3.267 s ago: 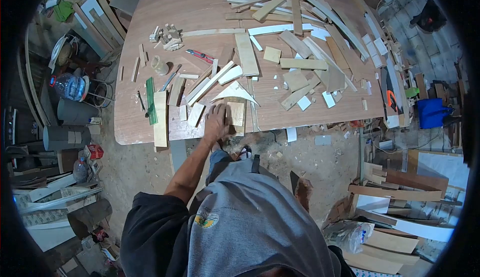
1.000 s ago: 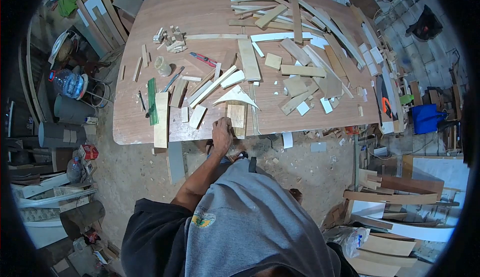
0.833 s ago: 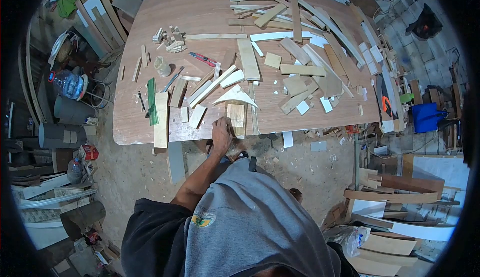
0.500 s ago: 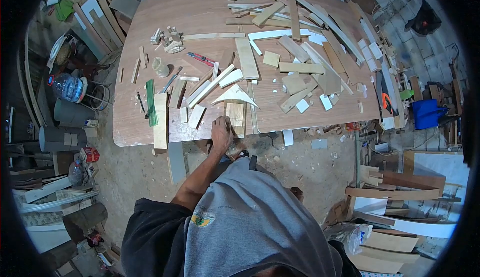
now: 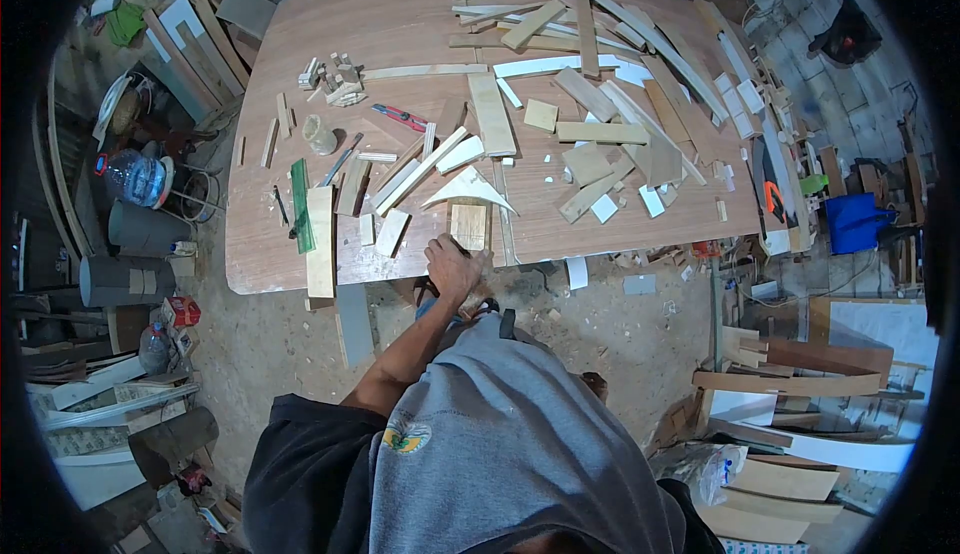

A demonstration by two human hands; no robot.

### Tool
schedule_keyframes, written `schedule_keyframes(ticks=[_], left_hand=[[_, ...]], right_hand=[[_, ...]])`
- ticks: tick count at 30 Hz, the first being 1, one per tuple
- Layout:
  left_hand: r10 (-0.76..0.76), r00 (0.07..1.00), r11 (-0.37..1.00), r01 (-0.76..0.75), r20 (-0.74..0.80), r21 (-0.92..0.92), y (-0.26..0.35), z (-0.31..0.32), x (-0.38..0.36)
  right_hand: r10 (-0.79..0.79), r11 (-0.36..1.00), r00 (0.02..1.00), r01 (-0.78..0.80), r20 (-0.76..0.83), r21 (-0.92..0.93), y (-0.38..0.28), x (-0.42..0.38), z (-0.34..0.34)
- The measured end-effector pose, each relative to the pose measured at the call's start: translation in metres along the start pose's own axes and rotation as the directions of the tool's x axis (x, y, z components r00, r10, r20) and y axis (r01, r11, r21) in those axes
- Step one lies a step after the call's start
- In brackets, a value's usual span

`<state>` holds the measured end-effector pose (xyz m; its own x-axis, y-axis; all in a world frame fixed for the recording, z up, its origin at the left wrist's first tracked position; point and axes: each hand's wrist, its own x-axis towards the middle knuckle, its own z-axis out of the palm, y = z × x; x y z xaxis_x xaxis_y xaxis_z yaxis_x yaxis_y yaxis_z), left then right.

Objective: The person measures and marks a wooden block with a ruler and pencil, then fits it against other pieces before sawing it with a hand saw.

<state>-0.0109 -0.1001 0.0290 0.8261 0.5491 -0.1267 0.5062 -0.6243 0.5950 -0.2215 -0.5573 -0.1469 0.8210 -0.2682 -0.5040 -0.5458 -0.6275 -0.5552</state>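
My left hand (image 5: 453, 266) is at the table's front edge with its fingers curled against the near end of a pale wooden block (image 5: 469, 226). A small dark patch shows between the fingers and the block; I cannot make out what it is. Just beyond the block lies a pale curved, pointed wooden piece (image 5: 468, 189). To the left of my hand rests a short pale offcut (image 5: 393, 233), with a smaller one (image 5: 367, 229) beside it. My right hand does not show clearly; the grey shirt (image 5: 500, 434) covers that side.
A long board (image 5: 320, 254) and a green strip (image 5: 302, 204) lie at the left front. Further back are a red utility knife (image 5: 399, 116), a glass jar (image 5: 319, 135) and small wooden blocks (image 5: 338, 79). Strips and offcuts (image 5: 603, 134) crowd the right side; a handsaw (image 5: 772, 199) lies at the right edge.
My left hand has shifted slightly to the right, and its fingers now reach further across the block's near end. The other pieces on the table lie as before.
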Motion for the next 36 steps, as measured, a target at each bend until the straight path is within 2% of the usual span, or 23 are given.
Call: schedule_keyframes(ticks=[1, 2, 5, 8, 10, 14, 16, 20, 22, 23, 25, 29, 31, 35, 36], left_hand=[[-0.001, 1.0, 1.0, 0.001, -0.016, 0.008, 0.0, 0.002, 0.0], [-0.001, 0.999, 1.0, 0.002, -0.033, 0.016, 0.001, 0.003, 0.0], [0.006, 0.998, 1.0, -0.005, -0.055, 0.025, 0.001, 0.004, -0.001], [-0.004, 0.998, 0.999, 0.007, -0.06, 0.044, 0.002, 0.005, -0.001], [-0.001, 0.998, 0.999, 0.004, -0.07, 0.048, -0.001, 0.008, 0.0], [0.003, 0.996, 0.998, 0.002, -0.084, 0.058, -0.003, 0.01, 0.0], [-0.019, 0.998, 0.997, 0.023, -0.064, 0.067, 0.001, 0.007, 0.0], [-0.021, 0.998, 0.997, 0.025, -0.051, 0.07, 0.0, 0.007, -0.001], [-0.02, 0.999, 0.997, 0.024, -0.047, 0.069, 0.0, 0.007, 0.0], [-0.019, 0.999, 0.997, 0.022, -0.044, 0.068, -0.001, 0.006, 0.0], [-0.003, 0.998, 0.998, 0.008, -0.062, 0.067, -0.003, 0.008, 0.001], [0.001, 0.997, 0.998, 0.003, -0.075, 0.055, -0.005, 0.011, 0.002], [0.002, 0.997, 0.999, 0.002, -0.076, 0.052, -0.004, 0.01, 0.002], [-0.01, 0.998, 0.999, 0.012, -0.059, 0.032, -0.001, 0.006, 0.001], [-0.011, 0.998, 0.999, 0.013, -0.059, 0.031, -0.002, 0.007, 0.001]], right_hand=[[-0.016, 0.984, 1.0, 0.012, -0.022, -0.176, -0.016, -0.006, -0.006], [-0.016, 0.984, 1.0, 0.011, -0.024, -0.176, -0.022, -0.009, -0.007], [-0.094, 0.99, 0.994, 0.088, -0.055, -0.113, -0.003, -0.009, 0.0], [-0.041, 0.994, 0.995, 0.031, -0.093, -0.1, 0.01, -0.004, 0.004], [0.064, 0.998, 0.997, -0.065, -0.039, -0.024, 0.004, -0.008, -0.003], [0.006, 1.0, 1.0, -0.005, -0.007, 0.012, 0.021, 0.0, 0.0], [0.054, 0.986, 0.998, -0.056, 0.018, 0.157, 0.044, 0.01, 0.01], [0.063, 0.996, 0.998, -0.065, 0.031, 0.056, 0.016, -0.001, 0.0], [-0.103, 0.994, 0.994, 0.104, -0.04, 0.026, 0.016, -0.004, 0.002], [-0.103, 0.994, 0.994, 0.104, -0.04, 0.025, 0.015, -0.003, 0.002], [0.044, 0.998, 0.999, -0.045, 0.004, 0.044, 0.037, 0.008, 0.009], [0.081, 0.997, 0.996, -0.081, 0.046, -0.004, 0.02, 0.004, 0.001], [0.054, 0.994, 0.999, -0.054, -0.005, -0.097, 0.014, -0.001, 0.0], [0.085, 0.996, 0.996, -0.086, 0.039, 0.027, 0.031, 0.005, 0.006], [0.027, 0.998, 1.0, -0.028, 0.016, 0.061, 0.028, 0.002, 0.005]])
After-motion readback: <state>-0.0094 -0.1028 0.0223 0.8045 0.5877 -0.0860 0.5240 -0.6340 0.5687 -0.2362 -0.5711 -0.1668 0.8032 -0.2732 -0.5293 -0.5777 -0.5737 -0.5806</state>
